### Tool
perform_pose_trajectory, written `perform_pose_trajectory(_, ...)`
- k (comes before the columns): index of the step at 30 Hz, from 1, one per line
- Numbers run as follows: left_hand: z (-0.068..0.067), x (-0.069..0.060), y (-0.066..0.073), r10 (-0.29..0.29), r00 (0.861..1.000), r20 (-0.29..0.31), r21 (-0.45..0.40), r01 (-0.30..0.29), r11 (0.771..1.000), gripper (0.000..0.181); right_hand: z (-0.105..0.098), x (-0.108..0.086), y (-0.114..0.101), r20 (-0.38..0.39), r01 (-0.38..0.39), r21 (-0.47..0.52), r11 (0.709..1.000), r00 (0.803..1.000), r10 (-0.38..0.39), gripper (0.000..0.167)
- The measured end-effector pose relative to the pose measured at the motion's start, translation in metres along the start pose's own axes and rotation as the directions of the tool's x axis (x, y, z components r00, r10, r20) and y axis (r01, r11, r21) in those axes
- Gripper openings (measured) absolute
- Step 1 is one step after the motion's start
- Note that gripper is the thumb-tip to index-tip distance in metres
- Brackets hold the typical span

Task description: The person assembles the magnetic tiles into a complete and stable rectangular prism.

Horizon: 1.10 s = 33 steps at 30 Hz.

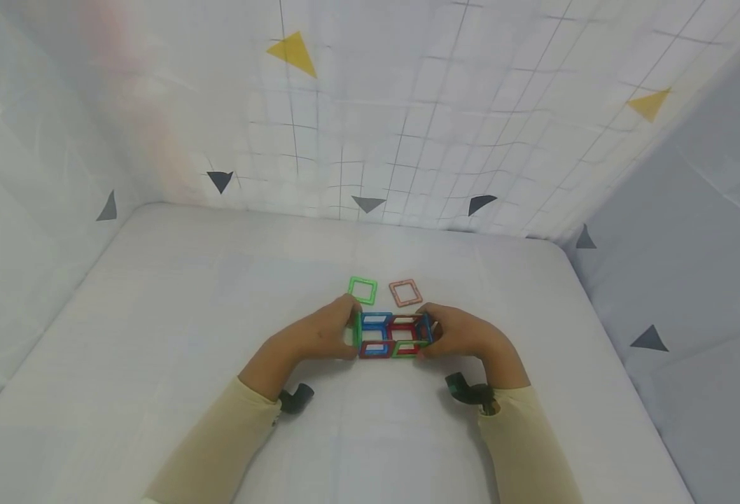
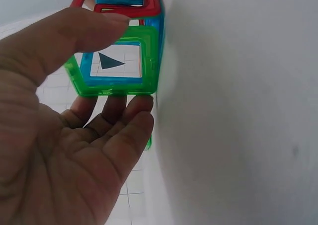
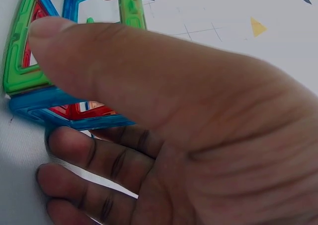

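On the white table, both hands hold an open box of square magnetic tiles [image 1: 376, 314], with red, blue and green frames joined upright around a blue and a red one. At its left end, my left hand [image 1: 319, 332] grips the green end tile [image 2: 150, 56], thumb above and fingertips along the opposite edge. My right hand [image 1: 467, 332] holds the other end, where a blue end tile [image 3: 35, 113] stands; its thumb lies over a green tile [image 3: 20, 83] and its fingers curl beside the blue one. The right fingertips are partly hidden in the head view.
Just behind the box lie a loose green tile [image 1: 374, 292] and a loose orange-red tile [image 1: 417, 290], flat on the table [image 1: 269, 273]. A gridded white sheet [image 1: 382, 140] with dark and yellow triangles rises at the back. Dark wrist devices [image 1: 297, 397] sit under both forearms.
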<state>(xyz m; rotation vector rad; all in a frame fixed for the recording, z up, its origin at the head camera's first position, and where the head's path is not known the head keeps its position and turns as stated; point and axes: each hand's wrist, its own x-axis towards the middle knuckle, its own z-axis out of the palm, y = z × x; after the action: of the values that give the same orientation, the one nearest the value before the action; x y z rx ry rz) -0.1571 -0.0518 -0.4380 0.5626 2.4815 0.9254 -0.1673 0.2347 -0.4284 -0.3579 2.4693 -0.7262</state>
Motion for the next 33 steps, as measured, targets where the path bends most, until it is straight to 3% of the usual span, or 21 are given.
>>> perform_pose_trajectory(10, 0.004, 0.003, 0.003, -0.02, 1.0, 0.019, -0.004, 0.02, 1.0, 0.09, -0.001, 0.002, -0.002, -0.008, -0.008, -0.02, 1.0, 1.0, 0.008, 0.072)
perform_pose_trajectory(18, 0.005, 0.003, 0.008, -0.036, 0.999, 0.008, 0.024, 0.036, 0.999, 0.079, -0.001, 0.001, 0.003, -0.006, 0.022, -0.025, 0.999, 1.0, -0.022, 0.079)
perform_pose_trajectory(21, 0.005, 0.004, 0.008, -0.044, 0.999, 0.01, 0.018, 0.044, 0.999, 0.078, -0.002, 0.001, 0.009, 0.012, 0.032, 0.024, 0.999, 0.999, -0.033, 0.081)
perform_pose_trajectory(26, 0.007, 0.004, 0.007, -0.049, 0.999, 0.005, 0.037, 0.048, 0.998, 0.078, -0.006, -0.001, 0.018, 0.012, 0.028, 0.191, 0.981, 0.999, -0.03, 0.061)
perform_pose_trajectory(29, 0.008, 0.004, 0.005, -0.04, 0.999, 0.004, 0.044, 0.04, 0.998, 0.075, -0.007, 0.0, 0.021, -0.038, 0.023, 0.25, 0.968, 0.999, -0.014, 0.053)
perform_pose_trajectory(33, 0.008, 0.004, 0.004, -0.035, 0.999, 0.006, 0.038, 0.034, 0.999, 0.073, -0.006, 0.005, 0.024, -0.116, 0.034, 0.236, 0.971, 0.993, -0.007, 0.052)
